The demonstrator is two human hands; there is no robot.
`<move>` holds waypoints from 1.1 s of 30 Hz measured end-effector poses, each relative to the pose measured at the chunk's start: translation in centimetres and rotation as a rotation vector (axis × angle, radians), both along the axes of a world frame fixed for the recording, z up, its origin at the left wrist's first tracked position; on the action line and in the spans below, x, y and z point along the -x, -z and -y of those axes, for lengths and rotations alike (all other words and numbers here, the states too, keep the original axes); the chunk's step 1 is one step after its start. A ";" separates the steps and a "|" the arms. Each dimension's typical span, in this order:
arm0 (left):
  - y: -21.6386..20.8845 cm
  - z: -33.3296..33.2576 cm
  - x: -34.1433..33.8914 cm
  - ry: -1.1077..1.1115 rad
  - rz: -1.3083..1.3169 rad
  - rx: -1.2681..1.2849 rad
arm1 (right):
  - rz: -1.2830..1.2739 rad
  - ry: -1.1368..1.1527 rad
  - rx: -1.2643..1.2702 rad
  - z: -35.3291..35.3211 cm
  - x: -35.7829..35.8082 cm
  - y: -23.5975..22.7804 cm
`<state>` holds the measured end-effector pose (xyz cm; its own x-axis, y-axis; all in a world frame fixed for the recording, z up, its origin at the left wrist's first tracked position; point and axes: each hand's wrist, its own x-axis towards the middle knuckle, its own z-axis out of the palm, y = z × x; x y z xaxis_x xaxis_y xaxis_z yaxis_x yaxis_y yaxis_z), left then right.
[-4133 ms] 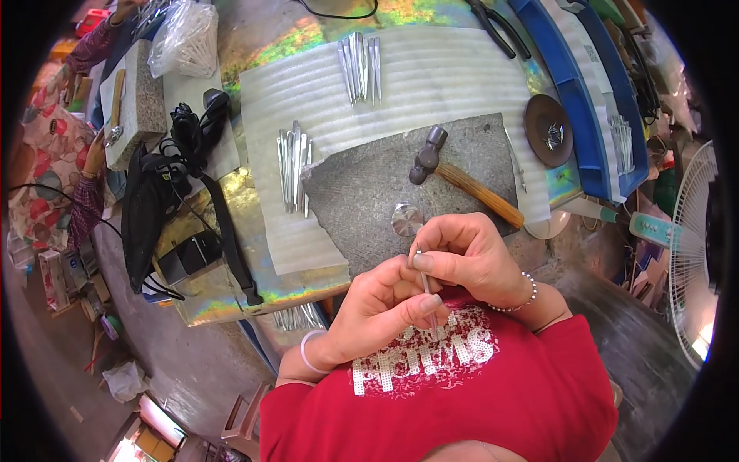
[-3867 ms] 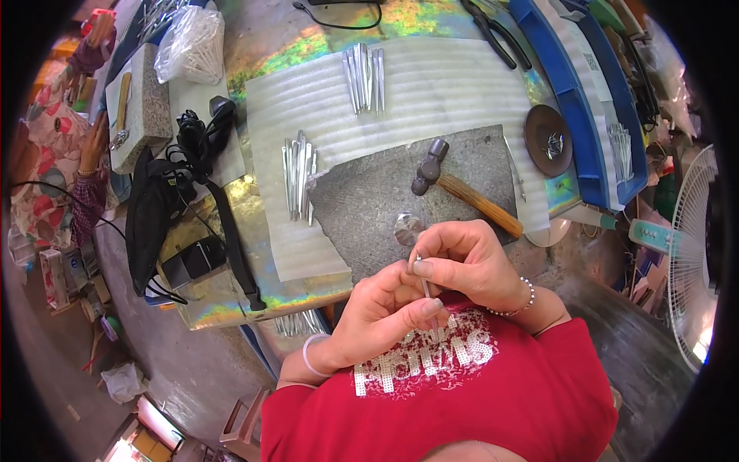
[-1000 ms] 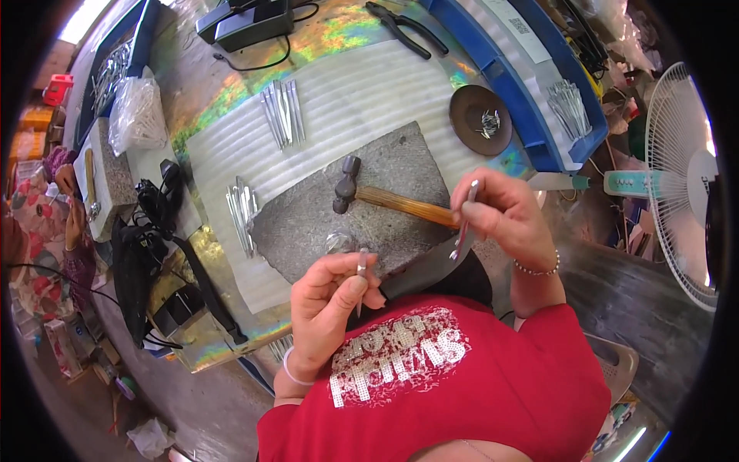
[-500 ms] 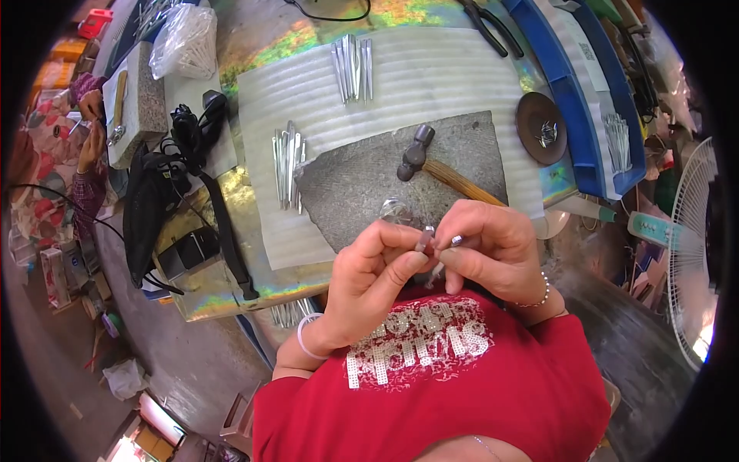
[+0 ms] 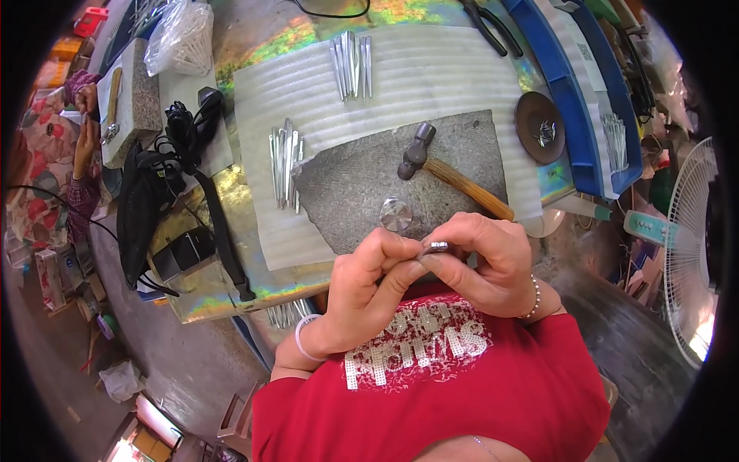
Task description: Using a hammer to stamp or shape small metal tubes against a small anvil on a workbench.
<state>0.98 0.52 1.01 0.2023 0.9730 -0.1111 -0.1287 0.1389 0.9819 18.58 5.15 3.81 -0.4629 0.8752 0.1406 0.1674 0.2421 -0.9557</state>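
Observation:
My left hand (image 5: 371, 281) and my right hand (image 5: 486, 262) meet in front of my chest, above the near edge of a grey stone slab (image 5: 346, 192). Thumbs and forefingers of both are pinched together around a small shiny metal piece (image 5: 437, 246); its exact kind is mostly hidden by the fingers. Just beyond my fingertips a round clear or silvery disc (image 5: 396, 214) lies on the slab. A hammer (image 5: 462, 185) with a wooden handle rests across the slab, its head pointing away and its handle end near my right hand.
Metal punches (image 5: 285, 165) lie left of the slab, and more punches (image 5: 352, 65) lie beyond it on white foam (image 5: 431, 69). At right are a brown dish (image 5: 531, 142), a blue tray (image 5: 570, 123) and pliers (image 5: 489, 27). Black straps (image 5: 219, 223) lie left; another person's hand (image 5: 86, 146) is farther left.
My fingertips have closed together around the small metal piece, turning it level. My right hand has moved slightly left, and more of the hammer handle and the disc now shows.

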 end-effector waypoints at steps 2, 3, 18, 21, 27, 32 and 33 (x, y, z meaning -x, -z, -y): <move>0.0 0.1 -0.1 -0.002 0.020 0.008 | -0.003 0.010 0.028 0.0 0.0 -0.1; 0.0 0.1 -0.1 -0.007 0.040 0.016 | 0.005 0.004 0.003 -0.1 0.0 -0.1; -0.3 0.0 0.3 0.067 -0.012 -0.018 | 0.034 -0.059 -0.049 -0.4 -0.3 -0.2; -0.2 0.0 0.0 0.059 0.107 0.098 | -0.078 -0.014 0.313 -0.1 0.0 -0.2; -0.9 -1.8 1.0 0.190 0.152 0.277 | -0.259 0.089 0.703 -0.9 0.7 0.5; -1.5 -2.8 1.5 0.280 0.011 0.352 | -0.341 0.120 0.811 -1.0 1.0 1.1; -1.4 -3.0 1.5 0.290 0.054 0.397 | -0.337 0.115 0.815 -1.0 1.1 1.3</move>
